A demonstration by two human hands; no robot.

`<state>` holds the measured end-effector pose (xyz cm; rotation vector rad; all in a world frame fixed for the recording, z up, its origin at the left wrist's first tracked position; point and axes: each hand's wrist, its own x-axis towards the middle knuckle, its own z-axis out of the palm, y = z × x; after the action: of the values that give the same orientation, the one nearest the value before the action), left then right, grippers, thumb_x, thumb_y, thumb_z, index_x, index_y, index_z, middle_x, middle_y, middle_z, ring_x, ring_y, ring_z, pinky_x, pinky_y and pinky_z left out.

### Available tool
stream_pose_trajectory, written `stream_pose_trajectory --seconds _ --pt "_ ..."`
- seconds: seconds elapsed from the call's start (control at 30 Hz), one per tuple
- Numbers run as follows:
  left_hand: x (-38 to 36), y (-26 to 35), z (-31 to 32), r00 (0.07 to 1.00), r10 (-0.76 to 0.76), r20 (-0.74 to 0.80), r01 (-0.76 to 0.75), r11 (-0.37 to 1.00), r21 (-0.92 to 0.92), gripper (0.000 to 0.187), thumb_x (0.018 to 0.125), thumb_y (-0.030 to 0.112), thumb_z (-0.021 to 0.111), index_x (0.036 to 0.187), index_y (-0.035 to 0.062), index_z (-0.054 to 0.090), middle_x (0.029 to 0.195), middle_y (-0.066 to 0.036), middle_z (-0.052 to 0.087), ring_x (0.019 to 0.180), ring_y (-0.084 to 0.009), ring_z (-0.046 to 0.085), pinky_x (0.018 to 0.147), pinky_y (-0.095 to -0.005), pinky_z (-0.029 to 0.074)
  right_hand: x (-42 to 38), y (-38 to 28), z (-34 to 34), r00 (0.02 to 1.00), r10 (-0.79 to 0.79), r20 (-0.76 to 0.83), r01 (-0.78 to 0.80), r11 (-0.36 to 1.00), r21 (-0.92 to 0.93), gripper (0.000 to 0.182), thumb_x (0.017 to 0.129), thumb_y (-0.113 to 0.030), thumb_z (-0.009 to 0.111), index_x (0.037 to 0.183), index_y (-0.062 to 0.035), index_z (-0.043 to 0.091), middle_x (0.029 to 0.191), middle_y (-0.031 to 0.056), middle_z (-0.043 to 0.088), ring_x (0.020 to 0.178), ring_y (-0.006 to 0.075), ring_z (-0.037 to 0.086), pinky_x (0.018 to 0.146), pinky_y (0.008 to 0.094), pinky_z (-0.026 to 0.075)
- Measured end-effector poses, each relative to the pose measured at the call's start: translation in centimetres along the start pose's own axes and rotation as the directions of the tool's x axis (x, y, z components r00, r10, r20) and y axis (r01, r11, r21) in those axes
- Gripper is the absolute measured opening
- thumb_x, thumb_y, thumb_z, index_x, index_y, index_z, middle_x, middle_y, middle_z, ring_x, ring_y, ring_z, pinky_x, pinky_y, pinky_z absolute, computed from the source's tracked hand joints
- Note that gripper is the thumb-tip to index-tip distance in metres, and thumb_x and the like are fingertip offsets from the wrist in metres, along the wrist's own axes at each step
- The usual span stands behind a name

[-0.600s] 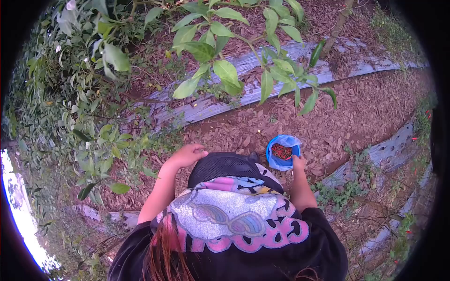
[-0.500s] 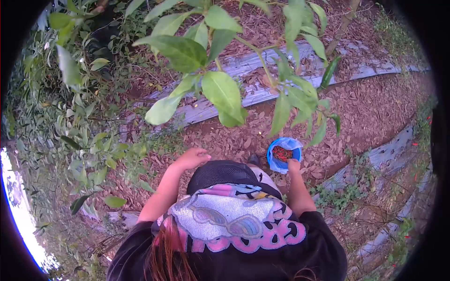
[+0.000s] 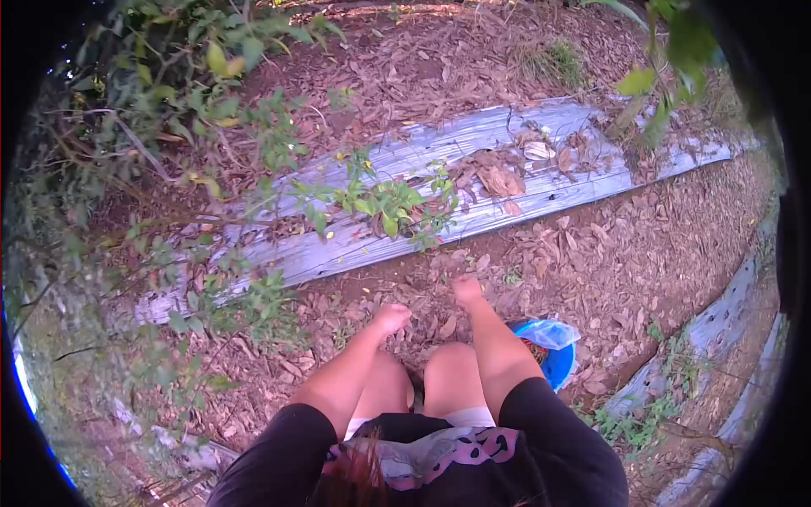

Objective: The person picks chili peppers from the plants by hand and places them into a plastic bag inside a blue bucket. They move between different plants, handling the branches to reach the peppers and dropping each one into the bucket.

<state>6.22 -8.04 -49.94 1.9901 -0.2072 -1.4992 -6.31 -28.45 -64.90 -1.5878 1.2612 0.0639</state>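
My left hand is in front of my bent knees, its fingers curled together. Anything inside it is too small or hidden to make out. Farther forward and to the right, my right hand hangs above the leaf litter, also curled, its contents hidden. Nearest ahead of both hands is a small leafy plant with a few red specks, apart from them. Beside my right forearm stands a blue bucket with a pale plastic liner. Small red and green chili peppers show inside, partly covered by my arm and the liner.
A silvery plastic mulch strip crosses ahead, with dry leaves on it. Another strip runs along the right. Dense green bushes fill the left, and blurred leaves hang at upper right.
I have gone from standing to squatting, and the branches overhead have left the middle view. My right hand has left the bucket and reached forward; both hands are closer together.
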Motion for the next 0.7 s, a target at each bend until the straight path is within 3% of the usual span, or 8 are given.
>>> stream_pose_trajectory --seconds 0.03,0.1,0.2,0.3,0.4,0.5,0.6,0.7 --pt "2.2 -0.3 0.1 0.999 0.021 -0.042 -0.023 0.999 -0.039 0.031 0.083 0.023 0.062 0.109 0.0072 0.061 0.092 -0.004 0.065 0.070 -0.0124 0.058 0.054 -0.0229 0.043 2.5 0.1 1.0 0.997 -0.071 -0.018 0.070 0.996 -0.055 0.017 0.081 -0.020 0.056 0.090 -0.0081 0.063 0.062 0.0110 0.057 0.062 0.0229 0.059 0.051 0.0370 0.048" --pt "6.0 0.0 0.2 0.998 0.030 -0.050 -0.036 0.990 -0.139 0.034 0.084 0.023 0.062 0.113 0.0078 0.058 0.096 -0.003 0.064 0.073 -0.0122 0.058 0.057 -0.0231 0.043 4.6 -2.6 1.2 0.990 -0.140 -0.026 0.128 0.954 -0.270 0.024 0.078 -0.019 0.057 0.100 -0.0094 0.062 0.083 0.0178 0.061 0.079 0.0309 0.062 0.069 0.0390 0.050" --pt "10.7 -0.7 -1.0 0.995 0.072 -0.075 -0.090 0.957 -0.276 0.036 0.085 0.023 0.061 0.117 0.0090 0.055 0.101 -0.001 0.063 0.076 -0.0108 0.058 0.062 -0.0238 0.043 10.7 -1.4 4.6 0.957 -0.244 -0.159 0.191 0.938 -0.290 0.034 0.077 -0.020 0.058 0.110 -0.0132 0.059 0.107 0.0191 0.057 0.096 0.0364 0.058 0.084 0.0389 0.046" --pt "13.8 -1.4 -2.2 0.981 0.118 -0.155 -0.161 0.939 -0.305 0.034 0.086 0.020 0.059 0.118 0.0092 0.055 0.102 0.000 0.062 0.080 -0.0079 0.057 0.063 -0.0237 0.043 12.7 -3.3 5.8 0.929 -0.314 -0.197 0.197 0.869 -0.454 0.039 0.077 -0.020 0.058 0.116 -0.0145 0.055 0.119 0.0189 0.049 0.103 0.0356 0.054 0.087 0.0366 0.045" --pt "16.4 -2.7 -3.4 0.950 0.202 -0.239 -0.273 0.908 -0.319 0.034 0.086 0.020 0.058 0.118 0.0090 0.055 0.100 0.001 0.061 0.078 -0.0082 0.056 0.063 -0.0238 0.043 15.3 -3.4 8.6 0.881 -0.412 -0.232 0.313 0.876 -0.366 0.038 0.076 -0.022 0.061 0.113 -0.0138 0.057 0.105 0.0178 0.058 0.095 0.0375 0.057 0.084 0.0392 0.046" --pt "17.1 -3.9 -4.1 0.932 0.212 -0.293 -0.313 0.881 -0.356 0.033 0.086 0.020 0.058 0.117 0.0100 0.056 0.099 0.001 0.061 0.079 -0.0083 0.056 0.064 -0.0245 0.043 15.4 -4.3 9.4 0.859 -0.511 -0.038 0.442 0.776 -0.449 0.032 0.079 -0.022 0.063 0.106 -0.0057 0.058 0.085 0.0140 0.062 0.081 0.0300 0.062 0.072 0.0367 0.050" --pt "16.8 -4.6 -4.9 0.933 0.171 -0.315 -0.295 0.867 -0.402 0.032 0.087 0.020 0.057 0.117 0.0108 0.056 0.101 0.002 0.061 0.082 -0.0084 0.056 0.066 -0.0252 0.043 14.2 -5.9 9.7 0.921 -0.363 0.142 0.369 0.929 -0.022 0.021 0.083 -0.021 0.060 0.092 -0.0025 0.061 0.073 0.0096 0.060 0.065 0.0232 0.059 0.062 0.0332 0.049" --pt "15.6 -3.5 -5.1 0.936 0.167 -0.309 -0.308 0.813 -0.494 0.032 0.087 0.022 0.056 0.117 0.0121 0.056 0.105 0.002 0.060 0.086 -0.0084 0.055 0.069 -0.0258 0.043 7.4 -9.9 7.9 0.908 -0.241 0.342 0.123 0.935 0.334 0.016 0.087 -0.016 0.056 0.086 -0.0011 0.060 0.066 0.0037 0.058 0.051 0.0123 0.052 0.050 0.0248 0.044"
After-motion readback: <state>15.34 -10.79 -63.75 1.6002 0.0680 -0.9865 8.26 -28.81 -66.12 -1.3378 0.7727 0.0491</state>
